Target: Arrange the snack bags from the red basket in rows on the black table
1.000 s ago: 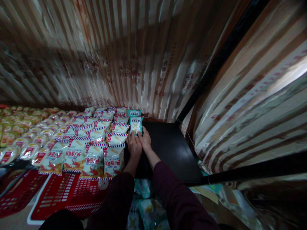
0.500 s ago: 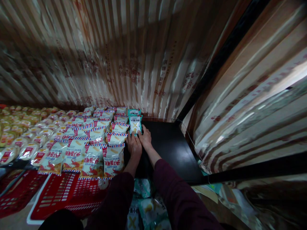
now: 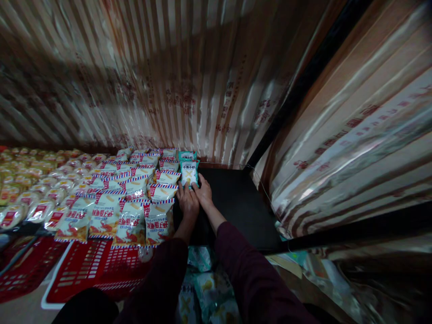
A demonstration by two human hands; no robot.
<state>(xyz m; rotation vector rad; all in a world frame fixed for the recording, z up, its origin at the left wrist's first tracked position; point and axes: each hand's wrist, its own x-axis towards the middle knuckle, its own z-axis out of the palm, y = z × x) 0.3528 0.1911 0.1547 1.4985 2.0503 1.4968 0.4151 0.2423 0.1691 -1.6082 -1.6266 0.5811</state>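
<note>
A green and white snack bag (image 3: 189, 171) stands in the back part of the black shelf (image 3: 236, 207), tilted against another green snack bag (image 3: 187, 155) behind it. My left hand (image 3: 188, 202) has its fingertips on the bag's lower left edge. On the lower right side, my right hand (image 3: 204, 191) presses with thumb and fingers, so the bag is held between both hands. Immediately to the left stand rows of white snack bags (image 3: 157, 222) with red lettering and striped edges.
Round packaged snacks (image 3: 40, 211) fill the shelf's left side. Below are red baskets (image 3: 97, 270) and more green bags (image 3: 205, 288). A black post (image 3: 286, 112) rises at the right, with striped plastic sheeting (image 3: 189, 81) behind the shelf and a thin wire (image 3: 266, 193) along its right edge.
The view has shifted very slightly. Both hands stay at the green and white snack bag, which has hardly moved.
</note>
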